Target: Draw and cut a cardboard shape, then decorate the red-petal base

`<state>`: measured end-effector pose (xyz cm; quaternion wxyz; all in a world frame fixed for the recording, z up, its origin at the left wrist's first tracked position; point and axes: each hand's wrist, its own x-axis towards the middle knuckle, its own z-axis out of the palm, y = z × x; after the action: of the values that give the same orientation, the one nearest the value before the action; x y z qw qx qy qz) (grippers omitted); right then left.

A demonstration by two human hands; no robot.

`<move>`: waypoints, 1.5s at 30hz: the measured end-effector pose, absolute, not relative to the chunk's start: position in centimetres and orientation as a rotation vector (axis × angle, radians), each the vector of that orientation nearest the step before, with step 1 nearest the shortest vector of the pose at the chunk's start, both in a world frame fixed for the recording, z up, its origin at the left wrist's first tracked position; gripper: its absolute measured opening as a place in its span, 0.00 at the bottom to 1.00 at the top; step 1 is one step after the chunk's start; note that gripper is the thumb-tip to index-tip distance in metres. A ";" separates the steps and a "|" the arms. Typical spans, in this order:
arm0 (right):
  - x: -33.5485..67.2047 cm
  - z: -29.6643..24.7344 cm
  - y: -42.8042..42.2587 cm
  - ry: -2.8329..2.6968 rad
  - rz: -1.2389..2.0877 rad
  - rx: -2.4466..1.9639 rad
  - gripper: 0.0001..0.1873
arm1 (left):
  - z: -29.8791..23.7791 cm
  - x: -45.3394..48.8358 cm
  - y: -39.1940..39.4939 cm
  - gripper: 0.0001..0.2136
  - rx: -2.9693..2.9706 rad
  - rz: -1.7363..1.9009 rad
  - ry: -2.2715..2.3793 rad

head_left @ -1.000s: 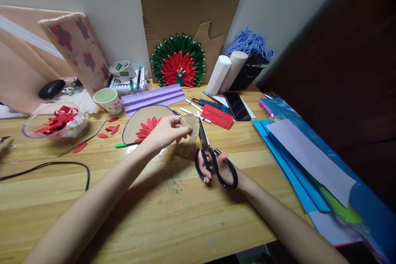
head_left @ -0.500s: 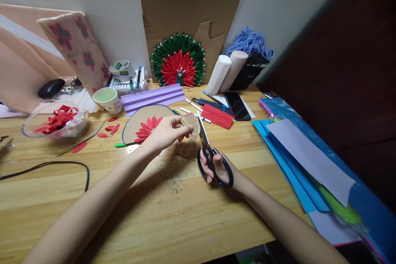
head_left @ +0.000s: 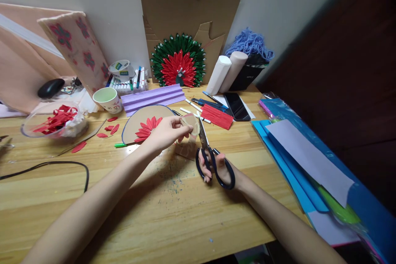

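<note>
My left hand (head_left: 171,132) pinches a small beige piece of cardboard (head_left: 192,122) between thumb and fingers, above the table. Black-handled scissors (head_left: 213,156) are in my right hand (head_left: 220,165), its fingers through the handle loops. Their blades are parted and point away from me, close beside the cardboard's right edge; whether they touch it I cannot tell. Partly behind my left hand lies a round cardboard disc (head_left: 137,117) with a blue rim, bearing red paper petals (head_left: 148,128).
Loose red petals (head_left: 114,128), a paper cup (head_left: 107,100) and a bowl of red scraps (head_left: 40,120) stand left. Behind are a purple folded strip (head_left: 154,100), red crepe paper (head_left: 217,116), a phone (head_left: 237,106) and a cardboard panel (head_left: 188,12). Blue sheets (head_left: 286,169) lie right.
My right hand has spread the scissors' handles a little wider, and the blades have parted more. My left hand and the cardboard piece have hardly moved.
</note>
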<state>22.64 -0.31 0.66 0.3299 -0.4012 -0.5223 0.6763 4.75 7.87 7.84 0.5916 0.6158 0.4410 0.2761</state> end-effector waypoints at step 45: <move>21.8 0.2 -1.0 -1.434 1.407 -1.180 0.32 | 6.6 6.2 7.1 0.15 1.328 0.771 0.967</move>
<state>21.76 -0.95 0.21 0.3948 -0.4653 -0.5654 0.5550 6.18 7.07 6.62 0.6159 0.5764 0.4200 0.3349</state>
